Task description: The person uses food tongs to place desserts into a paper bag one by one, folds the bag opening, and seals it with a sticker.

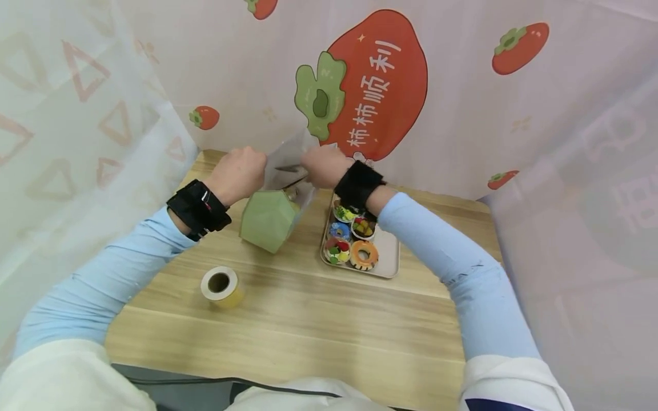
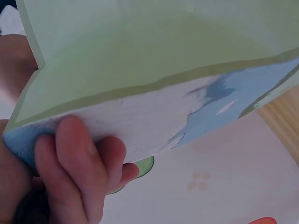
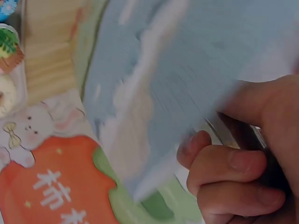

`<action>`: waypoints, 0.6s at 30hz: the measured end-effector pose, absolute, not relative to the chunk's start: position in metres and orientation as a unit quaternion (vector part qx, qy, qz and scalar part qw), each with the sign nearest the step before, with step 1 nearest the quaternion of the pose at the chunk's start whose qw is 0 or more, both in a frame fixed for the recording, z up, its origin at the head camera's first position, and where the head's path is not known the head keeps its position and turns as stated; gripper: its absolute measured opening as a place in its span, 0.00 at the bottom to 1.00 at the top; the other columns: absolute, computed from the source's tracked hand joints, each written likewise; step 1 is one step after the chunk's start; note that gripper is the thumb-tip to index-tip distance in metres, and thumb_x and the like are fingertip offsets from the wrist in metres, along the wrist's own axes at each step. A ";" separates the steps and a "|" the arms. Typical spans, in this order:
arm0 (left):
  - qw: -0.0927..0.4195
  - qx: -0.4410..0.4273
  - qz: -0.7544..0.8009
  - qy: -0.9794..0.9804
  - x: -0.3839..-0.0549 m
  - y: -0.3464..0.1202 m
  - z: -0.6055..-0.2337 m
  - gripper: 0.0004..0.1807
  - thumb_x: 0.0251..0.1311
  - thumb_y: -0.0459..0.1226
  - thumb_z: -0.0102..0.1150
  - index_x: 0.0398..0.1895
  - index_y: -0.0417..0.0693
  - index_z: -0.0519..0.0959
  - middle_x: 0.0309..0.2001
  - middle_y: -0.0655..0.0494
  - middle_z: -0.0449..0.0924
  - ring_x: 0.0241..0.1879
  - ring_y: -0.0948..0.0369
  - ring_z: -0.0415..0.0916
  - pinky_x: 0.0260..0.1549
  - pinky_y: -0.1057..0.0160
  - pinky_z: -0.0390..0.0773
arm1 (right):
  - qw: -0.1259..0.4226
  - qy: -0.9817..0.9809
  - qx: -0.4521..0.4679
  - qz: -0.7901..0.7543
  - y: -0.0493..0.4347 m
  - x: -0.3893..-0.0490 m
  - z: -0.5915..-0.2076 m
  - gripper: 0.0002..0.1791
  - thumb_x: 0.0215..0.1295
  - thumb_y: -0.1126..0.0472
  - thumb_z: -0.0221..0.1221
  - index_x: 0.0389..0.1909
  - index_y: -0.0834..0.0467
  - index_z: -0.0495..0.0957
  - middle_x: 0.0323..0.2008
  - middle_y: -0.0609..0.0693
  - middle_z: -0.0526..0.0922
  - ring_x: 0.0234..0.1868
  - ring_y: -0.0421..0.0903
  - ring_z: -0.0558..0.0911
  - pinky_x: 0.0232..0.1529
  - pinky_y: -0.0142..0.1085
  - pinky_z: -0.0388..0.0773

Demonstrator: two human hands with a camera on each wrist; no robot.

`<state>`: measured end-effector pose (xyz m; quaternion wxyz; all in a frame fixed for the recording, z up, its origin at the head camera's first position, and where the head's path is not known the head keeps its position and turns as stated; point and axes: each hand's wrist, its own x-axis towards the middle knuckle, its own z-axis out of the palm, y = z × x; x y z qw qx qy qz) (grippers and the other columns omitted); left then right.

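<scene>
A green paper bag (image 1: 268,221) with a blue-and-white printed side (image 2: 145,126) stands tilted on the table. My left hand (image 1: 239,174) grips its upper edge, and the left wrist view shows the fingers (image 2: 77,149) curled against the printed side. On the other side my right hand (image 1: 325,165) holds dark metal tongs (image 3: 240,128) in curled fingers, with its thumb beside the bag's printed panel (image 3: 182,70). Two thin tong arms (image 1: 289,168) show at the bag's mouth in the head view. The bag's inside is mostly hidden.
Right of the bag lies a tray (image 1: 386,251) with several toy foods, among them an orange ring doughnut (image 1: 364,255) and a blue doughnut (image 1: 340,230). A tape roll (image 1: 220,284) stands at the front left. Printed curtains (image 1: 452,125) surround the wooden table (image 1: 308,319).
</scene>
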<state>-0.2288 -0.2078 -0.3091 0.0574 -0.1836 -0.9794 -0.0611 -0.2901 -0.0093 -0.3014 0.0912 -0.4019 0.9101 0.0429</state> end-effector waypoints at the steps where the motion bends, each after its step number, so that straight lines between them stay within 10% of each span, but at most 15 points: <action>1: 0.055 -0.180 -0.063 -0.980 -0.230 -0.208 -0.309 0.15 0.58 0.23 0.43 0.15 0.38 0.70 0.16 0.53 0.60 0.17 0.57 0.61 0.12 0.61 0.65 | 0.084 0.913 -0.397 0.037 -0.002 -0.286 -0.293 0.09 0.69 0.59 0.60 0.42 0.61 0.81 0.39 0.57 0.83 0.38 0.53 0.81 0.42 0.44 0.79; 13: 0.051 -0.195 -0.073 -0.977 -0.234 -0.213 -0.308 0.18 0.57 0.22 0.43 0.11 0.43 0.66 0.13 0.55 0.59 0.15 0.57 0.63 0.14 0.62 0.64 | -0.024 0.918 -0.334 -0.214 0.136 -0.225 -0.283 0.23 0.71 0.56 0.59 0.61 0.63 0.71 0.36 0.54 0.81 0.28 0.45 0.74 0.32 0.36 0.69; 18: 0.042 -0.187 -0.074 -0.979 -0.233 -0.214 -0.307 0.16 0.56 0.22 0.44 0.13 0.40 0.70 0.14 0.51 0.66 0.16 0.54 0.70 0.14 0.60 0.69 | -0.077 0.927 -0.280 -0.239 0.191 -0.195 -0.311 0.15 0.71 0.59 0.59 0.50 0.66 0.73 0.18 0.49 0.65 0.18 0.41 0.61 0.24 0.33 0.58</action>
